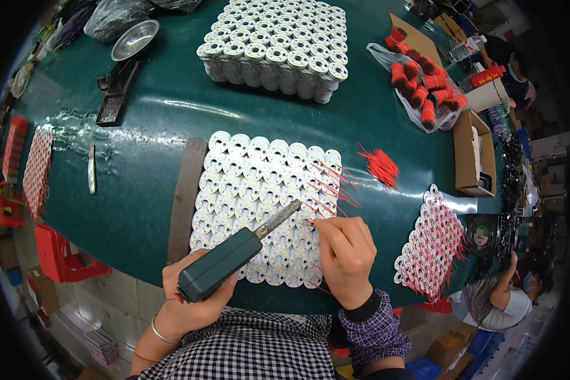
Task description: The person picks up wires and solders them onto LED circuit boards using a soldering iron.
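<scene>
Glossy green tabletop (pixel 139 215), tiled floor (pixel 123 294) below — left grip (pixel 199 307) clamped round soldering gun (pixel 225 263), right grip (pixel 348 253) pinching red wire (pixel 311 221)

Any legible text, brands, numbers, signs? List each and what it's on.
Nothing I can quote.
Red package, right: yellow marks, too small and blurred.
Clear bottle, upper right: label too blurred.
White disc boards: any markings too tiny.
Soldering gun in left hand: no lettering visible.
</scene>
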### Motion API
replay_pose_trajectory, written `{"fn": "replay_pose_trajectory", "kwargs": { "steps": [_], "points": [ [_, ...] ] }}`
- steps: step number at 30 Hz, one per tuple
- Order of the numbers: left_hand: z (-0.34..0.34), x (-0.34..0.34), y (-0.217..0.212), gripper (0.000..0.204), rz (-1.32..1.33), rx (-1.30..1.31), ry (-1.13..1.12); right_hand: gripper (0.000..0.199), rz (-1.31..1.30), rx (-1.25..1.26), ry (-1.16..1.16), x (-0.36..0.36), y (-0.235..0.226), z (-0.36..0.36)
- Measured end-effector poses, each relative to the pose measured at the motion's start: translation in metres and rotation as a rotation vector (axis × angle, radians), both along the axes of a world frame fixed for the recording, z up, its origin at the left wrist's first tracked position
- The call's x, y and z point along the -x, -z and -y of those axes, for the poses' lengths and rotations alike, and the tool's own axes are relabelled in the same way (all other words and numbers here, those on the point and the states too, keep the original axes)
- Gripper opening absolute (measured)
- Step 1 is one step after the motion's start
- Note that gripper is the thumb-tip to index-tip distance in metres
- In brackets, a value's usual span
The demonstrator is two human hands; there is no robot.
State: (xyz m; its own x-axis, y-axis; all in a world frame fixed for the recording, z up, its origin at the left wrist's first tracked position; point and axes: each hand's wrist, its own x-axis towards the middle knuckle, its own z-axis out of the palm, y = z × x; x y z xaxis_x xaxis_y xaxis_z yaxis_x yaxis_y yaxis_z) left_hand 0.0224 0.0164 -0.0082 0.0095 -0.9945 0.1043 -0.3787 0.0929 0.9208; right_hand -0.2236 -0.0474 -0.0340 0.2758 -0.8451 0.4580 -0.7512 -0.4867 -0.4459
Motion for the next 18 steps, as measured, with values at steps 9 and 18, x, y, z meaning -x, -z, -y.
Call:
{"fn": "replay_pose_trajectory", "kwargs": {
  "steps": [9, 18],
  "points": [
    [-0.002, 0.006, 0.002, 0.019, -0.03, -0.057, 0.057, 0.024, 0.028, -0.035, -0.013, 0.002, 0.011, -0.002],
    [-0.004, 0.011, 0.004, 0.017, -0.044, -0.04, 0.032, 0.027, 0.021, -0.039, -0.01, 0.004, 0.01, -0.005]
  ]
}}
